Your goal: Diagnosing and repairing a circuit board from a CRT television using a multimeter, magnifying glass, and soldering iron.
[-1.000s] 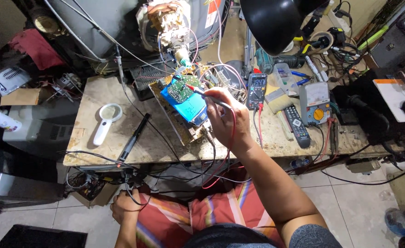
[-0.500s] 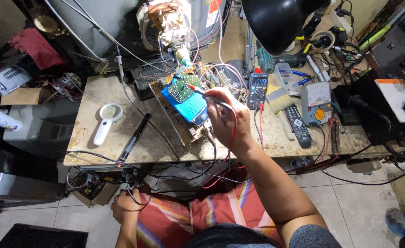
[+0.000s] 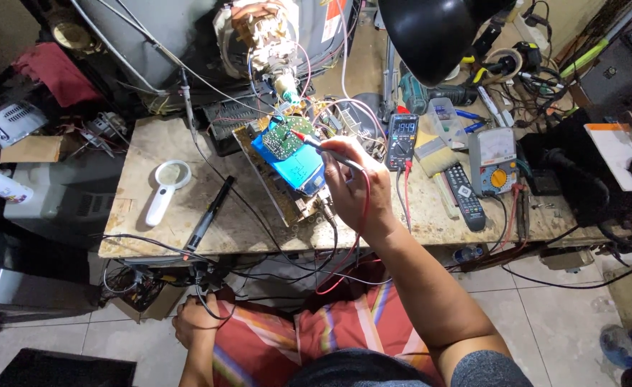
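right hand (image 3: 355,183) closed around a red-tipped test probe (image 3: 323,147), pinched between thumb and fingers. the probe's long axis runs up and left from the grip, its tip touching the green circuit board (image 3: 281,137) just beyond the fingertips. the board sits atop a blue component (image 3: 296,168), tilted on the workbench (image 3: 187,215). a red lead trails down from the grip past the wrist. a digital multimeter (image 3: 403,140) stands just right of the grip. left hand (image 3: 195,324) rests low on the lap, well apart from the board, loosely curled beside hanging cables; whether it holds one, cannot tell. the right hand is the nearer.
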